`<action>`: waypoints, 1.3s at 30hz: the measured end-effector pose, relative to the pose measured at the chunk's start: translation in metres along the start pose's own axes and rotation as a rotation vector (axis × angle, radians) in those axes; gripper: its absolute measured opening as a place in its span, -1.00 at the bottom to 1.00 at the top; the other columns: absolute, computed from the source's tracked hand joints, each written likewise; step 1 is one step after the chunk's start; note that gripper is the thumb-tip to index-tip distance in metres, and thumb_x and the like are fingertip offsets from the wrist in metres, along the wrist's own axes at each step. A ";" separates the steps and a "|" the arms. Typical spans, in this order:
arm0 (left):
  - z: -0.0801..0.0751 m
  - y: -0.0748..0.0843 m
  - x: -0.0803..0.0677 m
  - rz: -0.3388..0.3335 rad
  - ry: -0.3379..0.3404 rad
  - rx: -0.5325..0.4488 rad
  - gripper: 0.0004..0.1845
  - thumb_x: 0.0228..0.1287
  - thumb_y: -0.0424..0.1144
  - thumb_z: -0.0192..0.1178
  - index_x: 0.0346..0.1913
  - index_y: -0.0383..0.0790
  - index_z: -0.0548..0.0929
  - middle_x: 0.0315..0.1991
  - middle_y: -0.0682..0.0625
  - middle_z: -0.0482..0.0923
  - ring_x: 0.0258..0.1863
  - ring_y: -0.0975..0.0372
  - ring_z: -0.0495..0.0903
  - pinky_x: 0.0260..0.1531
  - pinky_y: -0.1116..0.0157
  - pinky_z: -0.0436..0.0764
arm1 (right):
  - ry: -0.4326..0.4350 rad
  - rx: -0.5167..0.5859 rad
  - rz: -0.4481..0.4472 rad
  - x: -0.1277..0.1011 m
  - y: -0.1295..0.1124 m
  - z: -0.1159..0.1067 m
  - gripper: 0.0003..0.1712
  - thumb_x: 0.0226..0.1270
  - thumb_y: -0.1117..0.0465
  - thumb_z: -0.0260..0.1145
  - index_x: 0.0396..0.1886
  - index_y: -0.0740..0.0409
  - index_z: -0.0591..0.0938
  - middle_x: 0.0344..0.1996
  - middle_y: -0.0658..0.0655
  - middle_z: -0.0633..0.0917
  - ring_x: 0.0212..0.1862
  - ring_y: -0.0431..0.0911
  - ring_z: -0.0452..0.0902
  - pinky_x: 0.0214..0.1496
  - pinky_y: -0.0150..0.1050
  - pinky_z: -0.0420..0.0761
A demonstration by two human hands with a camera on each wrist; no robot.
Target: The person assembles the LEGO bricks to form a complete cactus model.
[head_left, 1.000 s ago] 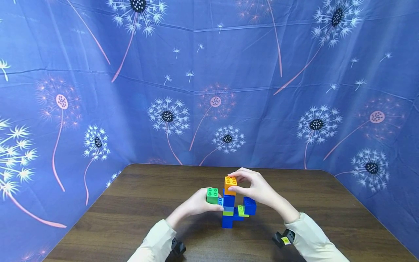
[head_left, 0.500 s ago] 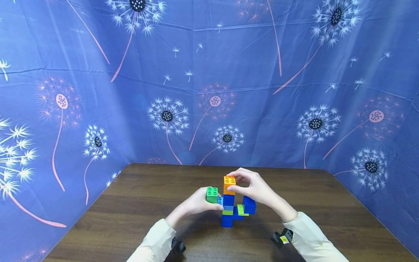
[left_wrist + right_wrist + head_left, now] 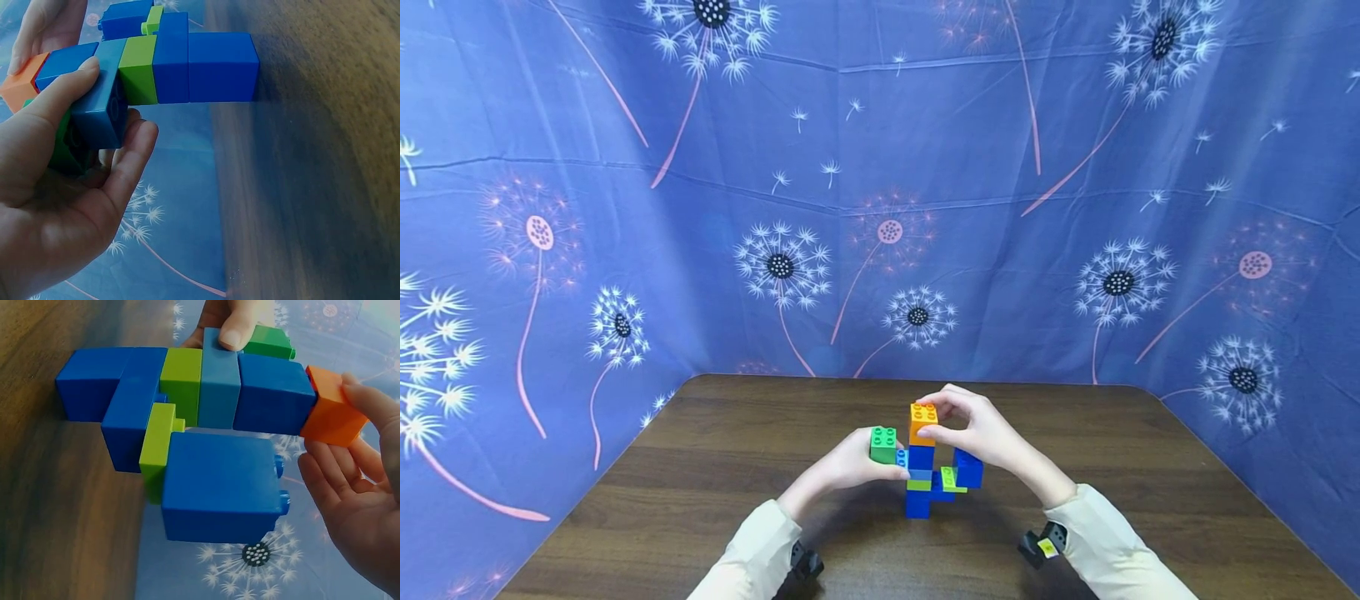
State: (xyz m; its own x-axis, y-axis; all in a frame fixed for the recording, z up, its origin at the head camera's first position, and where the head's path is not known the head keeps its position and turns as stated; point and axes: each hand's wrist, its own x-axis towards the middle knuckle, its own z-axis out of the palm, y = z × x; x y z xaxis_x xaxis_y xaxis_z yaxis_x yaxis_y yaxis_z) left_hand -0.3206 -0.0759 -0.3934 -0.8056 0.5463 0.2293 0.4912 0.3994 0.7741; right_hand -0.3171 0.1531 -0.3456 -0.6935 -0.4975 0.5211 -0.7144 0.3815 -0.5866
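Note:
A tower of toy building bricks stands on the table between both hands. My right hand (image 3: 976, 425) pinches the orange brick (image 3: 336, 406) at its top, thumb on the near side, fingers behind. That brick sits on a blue brick (image 3: 275, 394); a thin dark gap shows at one edge of the joint in the right wrist view. My left hand (image 3: 848, 461) grips the light blue brick (image 3: 99, 103) below, thumb across its side. A green brick (image 3: 883, 446) stands on that brick's left end. Under it come a lime brick (image 3: 139, 69) and blue bricks (image 3: 222, 67) at the base.
A side arm juts right from the tower's lower part, with a lime brick (image 3: 951, 478) and a large blue brick (image 3: 968, 469) on it, under my right hand. The brown wooden table (image 3: 700, 500) ends at a blue dandelion-print cloth (image 3: 850, 275) behind and at the sides.

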 end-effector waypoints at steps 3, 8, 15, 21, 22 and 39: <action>0.000 0.000 0.000 0.014 0.005 0.008 -0.68 0.04 -0.19 0.40 -0.20 -0.30 0.62 -0.41 0.00 0.66 -0.51 0.37 0.53 -0.39 0.40 0.56 | -0.001 -0.016 -0.015 -0.001 -0.002 0.000 -0.60 0.12 0.23 0.41 -0.01 0.13 0.60 -0.31 0.02 0.62 -0.33 -0.23 0.53 -0.19 -0.35 0.59; 0.000 0.000 -0.001 0.018 0.011 0.011 -0.70 0.03 -0.19 0.40 -0.21 -0.29 0.63 -0.42 0.01 0.65 -0.53 0.38 0.52 -0.40 0.41 0.56 | -0.003 -0.029 -0.015 -0.001 -0.007 0.000 -0.59 0.10 0.17 0.43 -0.01 0.09 0.61 -0.32 -0.03 0.60 -0.33 -0.24 0.50 -0.19 -0.33 0.59; -0.001 0.002 0.000 -0.006 0.013 -0.019 -0.72 0.04 -0.23 0.40 -0.21 -0.29 0.62 -0.42 -0.01 0.64 -0.52 0.33 0.53 -0.40 0.40 0.57 | 0.001 -0.029 0.003 -0.002 -0.029 -0.003 -0.58 0.08 0.31 0.42 -0.01 0.25 0.60 -0.34 0.10 0.60 -0.33 -0.16 0.51 -0.19 -0.23 0.62; -0.002 0.002 0.000 -0.019 0.009 -0.016 -0.70 0.04 -0.21 0.40 -0.20 -0.28 0.61 -0.42 0.01 0.63 -0.51 0.32 0.53 -0.40 0.39 0.57 | -0.008 -0.026 -0.025 -0.002 -0.045 -0.007 -0.60 0.06 0.33 0.43 -0.05 0.30 0.60 -0.36 0.11 0.60 -0.34 -0.14 0.51 -0.21 -0.22 0.63; -0.002 0.002 0.000 -0.017 0.008 -0.014 -0.70 0.04 -0.20 0.40 -0.20 -0.28 0.61 -0.42 0.01 0.63 -0.51 0.31 0.53 -0.40 0.39 0.57 | -0.008 -0.026 -0.029 -0.002 -0.044 -0.007 -0.60 0.05 0.33 0.43 -0.06 0.30 0.60 -0.36 0.11 0.60 -0.34 -0.13 0.51 -0.21 -0.22 0.62; 0.000 0.001 0.000 -0.003 0.008 -0.014 -0.71 0.03 -0.21 0.40 -0.22 -0.29 0.61 -0.45 0.00 0.62 -0.53 0.33 0.51 -0.43 0.40 0.55 | -0.032 -0.025 -0.030 -0.001 -0.044 -0.007 -0.61 0.05 0.33 0.43 -0.07 0.29 0.60 -0.34 0.11 0.60 -0.33 -0.10 0.54 -0.20 -0.20 0.62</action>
State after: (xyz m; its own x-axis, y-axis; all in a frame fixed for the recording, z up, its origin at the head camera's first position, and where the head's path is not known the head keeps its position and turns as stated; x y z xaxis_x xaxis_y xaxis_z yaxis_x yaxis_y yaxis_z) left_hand -0.3200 -0.0757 -0.3924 -0.8099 0.5391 0.2313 0.4838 0.3908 0.7831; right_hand -0.2858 0.1423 -0.3158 -0.6686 -0.5335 0.5181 -0.7374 0.3851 -0.5550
